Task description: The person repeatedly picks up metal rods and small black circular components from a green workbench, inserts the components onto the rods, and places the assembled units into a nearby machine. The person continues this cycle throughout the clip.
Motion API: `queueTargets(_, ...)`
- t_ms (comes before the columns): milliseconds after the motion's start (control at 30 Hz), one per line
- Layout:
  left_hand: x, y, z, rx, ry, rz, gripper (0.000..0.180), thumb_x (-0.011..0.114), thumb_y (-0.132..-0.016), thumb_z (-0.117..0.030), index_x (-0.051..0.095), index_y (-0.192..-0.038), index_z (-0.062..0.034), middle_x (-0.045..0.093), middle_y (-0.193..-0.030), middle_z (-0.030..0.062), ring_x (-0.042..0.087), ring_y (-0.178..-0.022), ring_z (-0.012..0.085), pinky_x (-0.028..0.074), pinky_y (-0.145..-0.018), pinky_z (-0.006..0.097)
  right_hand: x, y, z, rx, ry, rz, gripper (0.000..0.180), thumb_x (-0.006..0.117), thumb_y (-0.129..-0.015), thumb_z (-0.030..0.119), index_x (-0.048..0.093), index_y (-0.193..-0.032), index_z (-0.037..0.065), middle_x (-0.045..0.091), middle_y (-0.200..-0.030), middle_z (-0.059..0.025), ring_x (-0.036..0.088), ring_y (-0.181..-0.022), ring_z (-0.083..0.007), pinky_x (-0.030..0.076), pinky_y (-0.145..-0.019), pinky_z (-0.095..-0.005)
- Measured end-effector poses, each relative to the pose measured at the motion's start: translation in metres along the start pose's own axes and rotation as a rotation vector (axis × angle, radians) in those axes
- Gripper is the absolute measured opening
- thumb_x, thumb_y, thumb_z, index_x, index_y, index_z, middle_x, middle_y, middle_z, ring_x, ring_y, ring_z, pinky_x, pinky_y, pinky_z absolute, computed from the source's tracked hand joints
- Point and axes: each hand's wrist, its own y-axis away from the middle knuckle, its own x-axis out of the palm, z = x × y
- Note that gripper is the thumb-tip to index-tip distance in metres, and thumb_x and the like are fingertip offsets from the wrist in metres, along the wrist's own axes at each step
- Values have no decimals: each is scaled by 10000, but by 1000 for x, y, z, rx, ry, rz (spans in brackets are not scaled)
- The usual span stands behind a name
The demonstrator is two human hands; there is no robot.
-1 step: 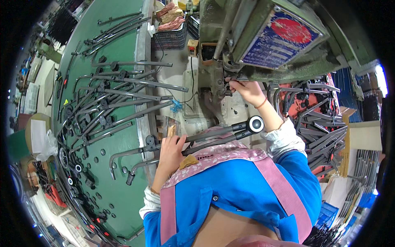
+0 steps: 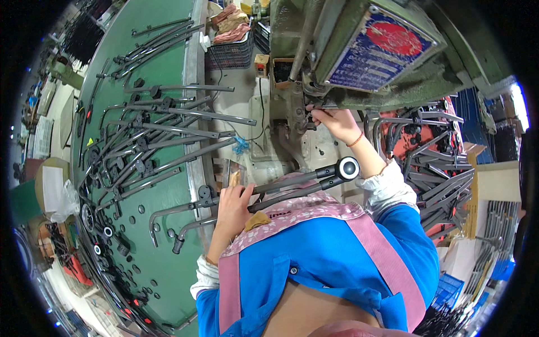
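Note:
My left hand (image 2: 233,209) is wrapped round a dark grey bent tube frame (image 2: 289,182), which lies across my lap. The frame's two curved ends reach over the table edge at left. At its right end sits a black wheel (image 2: 348,168) with a white ring. My right hand (image 2: 334,123) is raised to the green machine (image 2: 393,98), its thumb and fingers pinched together beside the upright metal tooling (image 2: 296,112). Whatever those fingertips hold is too small to make out. A pink flowered apron (image 2: 314,209) lies under the frame.
On the green table (image 2: 163,224) at left lie several bent tubes (image 2: 185,115) and small black caps (image 2: 140,209). More dark tube parts (image 2: 438,180) are piled at right on red material. A black crate (image 2: 231,55) with cloths and a small cardboard box (image 2: 261,65) stand at the back.

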Motion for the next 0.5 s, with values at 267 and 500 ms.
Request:
queueTargets(267,0,10,15,106,-24,17,602,767,-630,-214,593,-1190,-81,560,-961,109,522,-940,308,392,-828,404,14,12,24,-80,18,-103,249,614,-886,125,698,-1054,-37,694,-771,-99,638,-656,-115,520,-655,-264)
queueTargets(500,-1,13,16,135,-39,20,593,762,-630,-191,595,-1188,-77,563,-959,109,525,-942,303,392,-828,403,19,12,16,-127,15,-166,239,632,-875,155,708,-1013,-25,696,-801,-135,672,-686,-175,527,-663,-286)
